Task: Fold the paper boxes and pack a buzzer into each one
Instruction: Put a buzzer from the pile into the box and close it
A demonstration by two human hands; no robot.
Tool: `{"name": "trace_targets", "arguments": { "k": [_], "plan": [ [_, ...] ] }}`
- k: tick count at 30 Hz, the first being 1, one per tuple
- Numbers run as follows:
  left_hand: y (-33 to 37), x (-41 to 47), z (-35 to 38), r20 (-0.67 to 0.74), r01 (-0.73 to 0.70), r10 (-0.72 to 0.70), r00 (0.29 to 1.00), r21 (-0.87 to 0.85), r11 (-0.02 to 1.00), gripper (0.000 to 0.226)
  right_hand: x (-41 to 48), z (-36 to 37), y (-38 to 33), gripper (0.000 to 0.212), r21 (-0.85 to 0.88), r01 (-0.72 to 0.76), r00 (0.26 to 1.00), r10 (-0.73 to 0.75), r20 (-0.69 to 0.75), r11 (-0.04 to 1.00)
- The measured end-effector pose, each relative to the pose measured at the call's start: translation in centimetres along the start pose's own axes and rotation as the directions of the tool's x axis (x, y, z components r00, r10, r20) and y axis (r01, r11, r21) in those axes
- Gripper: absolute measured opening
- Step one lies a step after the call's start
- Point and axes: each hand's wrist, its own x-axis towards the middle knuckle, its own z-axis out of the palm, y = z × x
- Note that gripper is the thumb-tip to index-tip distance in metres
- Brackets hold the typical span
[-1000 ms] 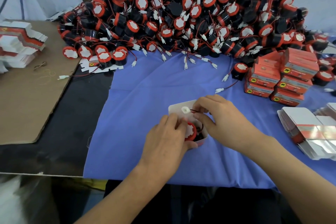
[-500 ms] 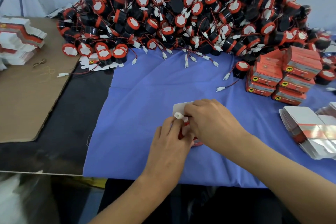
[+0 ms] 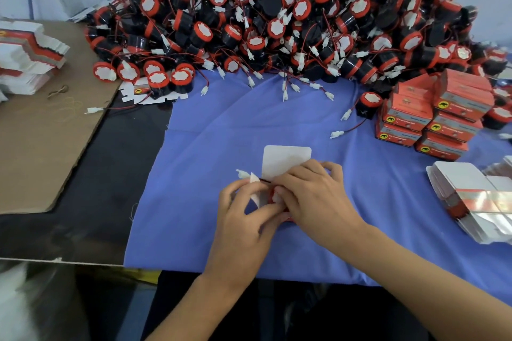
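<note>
Both hands meet low in the centre of the frame, over a blue cloth (image 3: 221, 133) spread on the black tabletop (image 3: 97, 188). Left hand (image 3: 243, 219) pinches a white side flap of the paper box (image 3: 285, 160) between thumb and curled fingers; right hand (image 3: 313, 196) curls over the box from the right and hides most of it. Between them peeks the red rim of a buzzer (image 3: 273, 194) sitting in the box, and its white connector (image 3: 242, 173) sticks out to the left. The box's lid flap stands open beyond the fingers. At the right edge lie flat box blanks (image 3: 471, 196); farther up, stacked orange packed boxes (image 3: 437, 116). A brown cardboard sheet (image 3: 41, 147) lies at left. Across the top rises a heap of buzzers (image 3: 291, 16).
</note>
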Motion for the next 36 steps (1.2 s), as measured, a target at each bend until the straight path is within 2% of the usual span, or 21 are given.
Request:
{"name": "trace_targets", "arguments": {
  "k": [2, 4, 5, 7, 8, 9, 10, 16, 19, 21, 24, 26, 30, 34, 36],
  "plan": [
    [0.0, 0.4, -0.1, -0.154, 0.094, -0.118, 0.981, -0.155, 0.983, 0.008, -0.5, 0.2, -0.2, 0.019, 0.018, -0.013, 0.999, 0.013, 0.036, 1.000],
    [0.1, 1.0, -0.4, -0.244, 0.204, -0.277, 0.929, -0.284, 0.937, 0.022, -0.7, 0.3, -0.2, 0.020, 0.025, -0.023, 0.998, 0.021, 0.060, 0.999],
    [0.3, 1.4, -0.5, -0.219, 0.283, -0.382, 0.898, -0.378, 0.882, 0.034, -0.7, 0.3, -0.2, 0.019, 0.033, -0.030, 0.997, 0.028, 0.066, 0.999],
    [0.5, 2.5, -0.9, -0.058, 0.449, -0.592, 0.804, -0.594, 0.668, 0.048, -0.7, 0.2, -0.3, 0.018, 0.027, -0.036, 0.996, 0.034, 0.077, 0.999],
    [0.5, 2.8, -1.0, 0.044, 0.508, -0.647, 0.761, -0.662, 0.552, 0.049, -0.6, 0.2, -0.3, 0.018, 0.014, -0.030, 0.996, 0.028, 0.083, 0.999],
    [0.3, 3.1, -1.1, 0.112, 0.541, -0.668, 0.736, -0.690, 0.481, 0.050, -0.6, 0.2, -0.2, 0.020, 0.001, -0.018, 0.996, 0.018, 0.087, 1.000],
    [0.1, 3.3, -1.2, 0.126, 0.546, -0.661, 0.740, -0.687, 0.480, 0.051, -0.6, 0.2, -0.1, 0.023, -0.013, -0.002, 0.996, 0.003, 0.090, 1.000],
    [0.1, 3.7, -1.3, 0.030, 0.409, -0.494, 0.869, -0.605, 0.683, 0.054, -0.5, -0.2, 0.7, 0.031, -0.113, 0.153, 0.986, -0.144, 0.084, 0.982],
    [0.1, 4.1, -1.2, 0.004, 0.297, -0.350, 0.937, -0.541, 0.787, 0.061, -0.3, -0.5, 0.9, 0.040, -0.135, 0.261, 0.965, -0.256, 0.053, 0.956],
    [0.2, 4.3, -1.2, 0.015, 0.238, -0.262, 0.965, -0.474, 0.848, 0.068, -0.2, -0.5, 0.9, 0.035, -0.123, 0.304, 0.953, -0.303, 0.030, 0.945],
    [-0.3, 4.1, -1.5, 0.028, 0.196, -0.196, 0.980, -0.286, 0.938, 0.067, -0.6, 0.0, 0.8, 0.011, -0.101, 0.235, 0.972, -0.236, 0.006, 0.967],
    [-0.5, 3.7, -1.9, 0.045, 0.177, -0.171, 0.984, -0.186, 0.967, 0.064, -1.0, 0.4, 0.9, 0.004, -0.072, 0.159, 0.987, -0.158, 0.019, 0.985],
    [0.0, 3.0, -2.3, 0.073, 0.106, -0.101, 0.992, -0.073, 0.992, 0.054, -1.4, 1.1, 0.9, 0.016, -0.066, 0.091, 0.995, -0.089, 0.044, 0.994],
    [-0.3, 2.3, -2.5, 0.113, -0.031, 0.027, 0.993, 0.034, 0.999, 0.043, -1.2, 0.8, 0.8, 0.021, -0.071, 0.090, 0.996, -0.092, -0.019, 0.993],
    [-0.2, 2.2, -2.6, 0.119, -0.046, 0.037, 0.992, 0.076, 0.996, 0.040, -1.2, 0.7, 0.8, 0.022, -0.048, 0.103, 0.995, -0.103, -0.002, 0.994]
  ]
}}
